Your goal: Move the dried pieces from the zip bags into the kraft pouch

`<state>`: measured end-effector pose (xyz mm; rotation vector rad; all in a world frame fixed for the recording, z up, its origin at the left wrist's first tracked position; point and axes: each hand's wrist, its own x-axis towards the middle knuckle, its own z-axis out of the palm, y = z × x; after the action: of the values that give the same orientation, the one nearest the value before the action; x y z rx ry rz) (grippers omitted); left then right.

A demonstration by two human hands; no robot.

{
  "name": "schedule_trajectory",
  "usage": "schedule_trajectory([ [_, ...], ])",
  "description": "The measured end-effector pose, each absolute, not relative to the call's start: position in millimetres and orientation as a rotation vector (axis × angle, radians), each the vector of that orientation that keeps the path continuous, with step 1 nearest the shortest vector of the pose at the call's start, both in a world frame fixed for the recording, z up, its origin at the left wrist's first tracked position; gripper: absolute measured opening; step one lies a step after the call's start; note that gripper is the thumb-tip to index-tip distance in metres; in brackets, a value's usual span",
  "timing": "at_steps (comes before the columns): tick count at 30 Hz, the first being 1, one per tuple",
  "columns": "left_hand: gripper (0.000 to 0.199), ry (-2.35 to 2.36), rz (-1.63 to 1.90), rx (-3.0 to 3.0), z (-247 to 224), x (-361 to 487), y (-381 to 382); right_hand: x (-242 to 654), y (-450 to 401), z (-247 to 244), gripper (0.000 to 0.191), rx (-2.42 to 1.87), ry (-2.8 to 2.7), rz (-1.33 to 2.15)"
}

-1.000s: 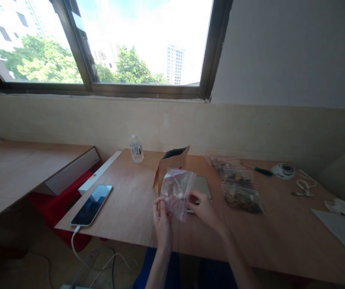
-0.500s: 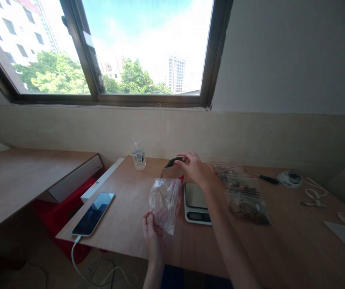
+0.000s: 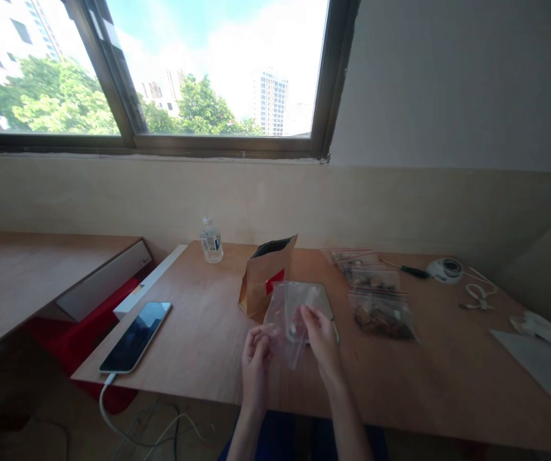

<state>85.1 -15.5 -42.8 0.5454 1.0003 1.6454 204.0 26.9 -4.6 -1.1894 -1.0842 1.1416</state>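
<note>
Left hand: the left hand (image 3: 255, 353) sat at lower centre of the frame, fingers closed in a pinch on the lower left edge of the clear plastic bag (image 3: 289, 315).
Right hand: the right hand (image 3: 322, 336) was just right of the left, fingers closed on the bag's right side, near its middle.
Clear plastic bag: held between both hands, raised off the desk (image 3: 448, 371), at centre frame; red strip along one edge; contents too blurred to identify.
Scale: a flat white scale (image 3: 322, 299) lay on the desk behind the bag, partly hidden by it.
Paper pouch: a brown paper pouch (image 3: 262, 280) with a red label stood upright, mouth open, just left of the scale.
Filled bags: several filled bags (image 3: 382, 306) with dark contents lay in a row to the right of the scale.
Water bottle: a small water bottle (image 3: 211, 241) stood at the far edge of the desk, upper left of the pouch.
Phone: a phone (image 3: 136, 336) lay screen up at the desk's left edge, with a white cable (image 3: 112, 416) hanging from its near end.
Right side of frame: a green-handled screwdriver (image 3: 412, 271), a round white item (image 3: 443, 270) and white scissors (image 3: 478, 296) lay apart from the hands.
</note>
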Motion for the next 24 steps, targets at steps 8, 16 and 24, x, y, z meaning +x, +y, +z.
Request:
schedule_trajectory([
  [8, 0.033, 1.089, 1.408, 0.814, -28.2, 62.2, -13.5, 217.4, 28.3, -10.6, 0.043, -1.235, -1.089, 0.980],
  [16, 0.038, 1.317, 1.436, 0.797, -30.9, 63.7, -5.7, 189.5, 21.0, -25.1, 0.037, -1.210, -1.444, 0.942],
  [24, 0.040, 1.475, 1.512, 0.959, -41.9, 7.5, -2.2, 227.4, 25.1, -44.8, 0.042, -1.300, -1.394, 1.050],
])
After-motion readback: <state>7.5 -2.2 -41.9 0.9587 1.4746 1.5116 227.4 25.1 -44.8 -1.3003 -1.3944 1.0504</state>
